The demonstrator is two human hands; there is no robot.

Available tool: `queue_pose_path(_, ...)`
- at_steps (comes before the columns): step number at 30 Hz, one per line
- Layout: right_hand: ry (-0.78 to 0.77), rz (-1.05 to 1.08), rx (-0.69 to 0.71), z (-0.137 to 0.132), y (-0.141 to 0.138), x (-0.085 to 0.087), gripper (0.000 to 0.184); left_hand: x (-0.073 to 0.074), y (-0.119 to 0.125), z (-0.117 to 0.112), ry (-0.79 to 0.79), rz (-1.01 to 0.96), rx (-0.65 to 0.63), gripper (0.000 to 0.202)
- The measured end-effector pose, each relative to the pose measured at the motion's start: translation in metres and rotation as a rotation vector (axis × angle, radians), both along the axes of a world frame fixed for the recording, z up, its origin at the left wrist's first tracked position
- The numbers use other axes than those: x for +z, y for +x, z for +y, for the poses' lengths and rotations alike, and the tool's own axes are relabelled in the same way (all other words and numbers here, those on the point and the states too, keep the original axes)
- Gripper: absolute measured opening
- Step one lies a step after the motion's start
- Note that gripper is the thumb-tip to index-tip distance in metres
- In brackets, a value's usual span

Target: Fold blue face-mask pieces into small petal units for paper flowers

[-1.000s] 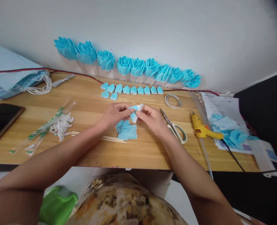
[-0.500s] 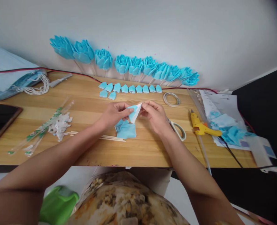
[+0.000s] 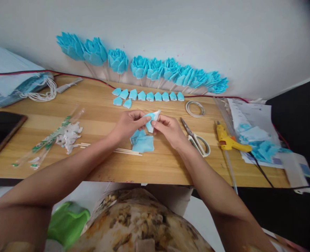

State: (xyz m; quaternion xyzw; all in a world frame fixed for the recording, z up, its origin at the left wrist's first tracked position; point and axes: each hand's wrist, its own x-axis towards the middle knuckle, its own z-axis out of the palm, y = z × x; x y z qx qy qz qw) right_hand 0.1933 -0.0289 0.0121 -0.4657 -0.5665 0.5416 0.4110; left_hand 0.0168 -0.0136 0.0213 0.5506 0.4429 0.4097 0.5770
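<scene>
My left hand (image 3: 128, 124) and my right hand (image 3: 169, 130) meet over the middle of the wooden table (image 3: 155, 168), both pinching one small blue and white piece of fabric (image 3: 152, 119) between fingertips. Just below it, a small pile of blue fabric pieces (image 3: 142, 142) lies on the table. Beyond my hands a row of several folded blue petals (image 3: 149, 96) sits in a line. Several finished blue flowers (image 3: 141, 66) on sticks lean against the white wall.
Scissors (image 3: 197, 138), a tape roll (image 3: 195, 107) and a yellow glue gun (image 3: 230, 141) lie to the right, with blue scraps on papers (image 3: 257, 141) beyond. Left: thin wooden sticks (image 3: 123, 151), white scraps (image 3: 69, 134), plastic wrappers (image 3: 47, 143), a phone (image 3: 1, 131), a pack of masks (image 3: 15, 87).
My fingers have worked the small blue piece, drawing the right hand back close to the left after pulling its corner out. The view shifted slightly.
</scene>
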Motion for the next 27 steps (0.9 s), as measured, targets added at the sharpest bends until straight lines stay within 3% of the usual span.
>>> queue_pose_path(2,0.064,-0.052,-0.013,0.001,0.004,-0.001,0.031,-0.001,0.0,0.001,-0.009,-0.022,0.013,0.032)
queue_pose_path(5,0.226,-0.137,-0.14,0.004,0.009,-0.001,0.015,-0.003,-0.001,0.004,-0.056,-0.097,0.042,0.032)
queue_pose_path(8,0.438,-0.223,-0.268,0.005,0.011,-0.003,0.026,-0.004,-0.002,0.005,-0.106,-0.193,0.045,0.03)
queue_pose_path(11,0.535,-0.225,-0.285,0.005,0.01,-0.005,0.033,-0.004,-0.003,0.006,-0.118,-0.231,0.04,0.029)
queue_pose_path(20,0.129,0.134,-0.116,0.005,0.003,-0.005,0.03,-0.001,-0.001,0.001,-0.025,-0.041,0.017,0.029)
queue_pose_path(27,0.089,0.125,-0.187,0.002,-0.001,-0.004,0.029,0.002,0.0,-0.003,0.022,0.039,-0.047,0.027)
